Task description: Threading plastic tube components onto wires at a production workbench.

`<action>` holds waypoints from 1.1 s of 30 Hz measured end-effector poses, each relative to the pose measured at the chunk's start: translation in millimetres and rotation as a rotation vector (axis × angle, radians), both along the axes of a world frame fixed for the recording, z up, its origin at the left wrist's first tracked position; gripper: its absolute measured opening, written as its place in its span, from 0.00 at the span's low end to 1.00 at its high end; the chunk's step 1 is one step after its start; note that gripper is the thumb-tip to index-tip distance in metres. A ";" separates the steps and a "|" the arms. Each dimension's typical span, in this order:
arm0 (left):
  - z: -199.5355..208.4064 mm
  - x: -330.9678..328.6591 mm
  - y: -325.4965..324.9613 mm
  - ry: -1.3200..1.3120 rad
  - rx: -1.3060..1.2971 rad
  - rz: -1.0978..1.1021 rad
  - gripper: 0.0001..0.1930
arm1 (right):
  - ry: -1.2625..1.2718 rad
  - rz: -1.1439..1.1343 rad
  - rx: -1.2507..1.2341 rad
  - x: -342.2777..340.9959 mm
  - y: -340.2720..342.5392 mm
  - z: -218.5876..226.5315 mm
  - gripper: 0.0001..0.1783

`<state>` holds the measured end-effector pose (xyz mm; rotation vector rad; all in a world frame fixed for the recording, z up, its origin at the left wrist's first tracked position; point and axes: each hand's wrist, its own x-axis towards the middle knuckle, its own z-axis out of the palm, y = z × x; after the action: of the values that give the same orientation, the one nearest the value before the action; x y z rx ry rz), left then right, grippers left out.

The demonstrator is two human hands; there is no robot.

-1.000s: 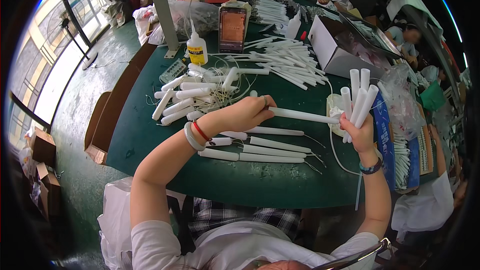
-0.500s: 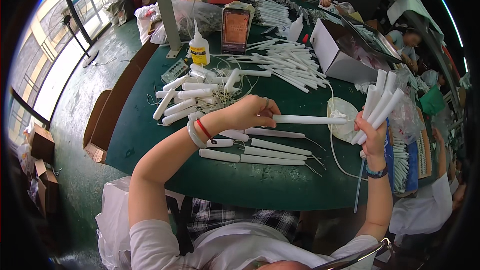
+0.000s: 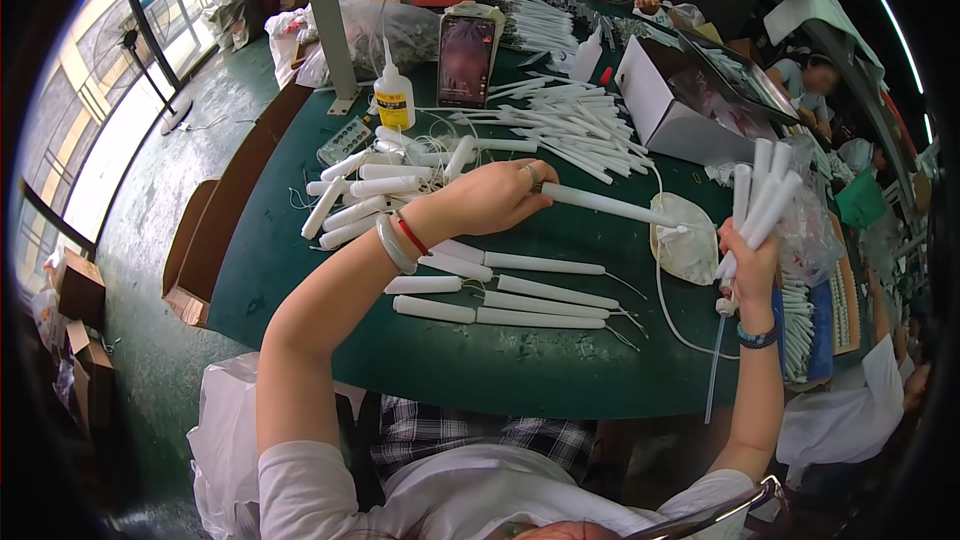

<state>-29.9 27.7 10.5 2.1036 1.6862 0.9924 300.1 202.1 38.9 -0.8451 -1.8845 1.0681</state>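
White plastic tube [image 3: 610,206] is pinched at its thick end by the fingers of my left hand [image 3: 495,198], thumb below and the other fingers curled over it. The tube lies nearly level above the green table [image 3: 500,370]. Its long axis runs from my left hand toward the right and a little downward, and its thin tip arrives just at the pale pouch [image 3: 688,248] that lies on the table (a thin white cord goes out from there).

My right hand [image 3: 748,262] is raised at the far right edge of the table, closed around a bundle of white tubes [image 3: 758,190] that stand upright and fan out above my fist. So the tip of the single tube points toward my right hand, but they are apart; the pouch is between them. The left hand is the one that carries the single tube, the right is nearer to its free tip.

More white tubes [image 3: 520,292] lie in rows under my left forearm.
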 end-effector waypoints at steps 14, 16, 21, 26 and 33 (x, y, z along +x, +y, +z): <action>-15.8 3.8 -21.6 0.251 -0.217 0.017 0.16 | -0.701 0.098 0.530 -31.2 -36.1 -8.1 0.19; -10.1 11.7 -32.6 0.360 0.120 -0.034 0.14 | -0.625 0.117 0.566 -34.3 -44.2 -5.5 0.20; 72.0 93.5 -112.4 -0.239 0.329 -0.591 0.18 | -0.497 0.154 0.478 -38.5 -64.9 -2.0 0.21; 57.5 142.6 -147.7 -0.705 0.382 -0.609 0.17 | -0.453 0.225 0.414 -50.0 -81.2 0.9 0.21; 53.9 124.7 -171.6 -0.402 0.582 -0.554 0.13 | -0.430 0.271 0.386 -69.2 -87.4 -5.1 0.19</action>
<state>94.9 -144.0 64.4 2.2787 0.6054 1.6859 230.9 114.7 33.7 -0.6374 -2.5204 0.6652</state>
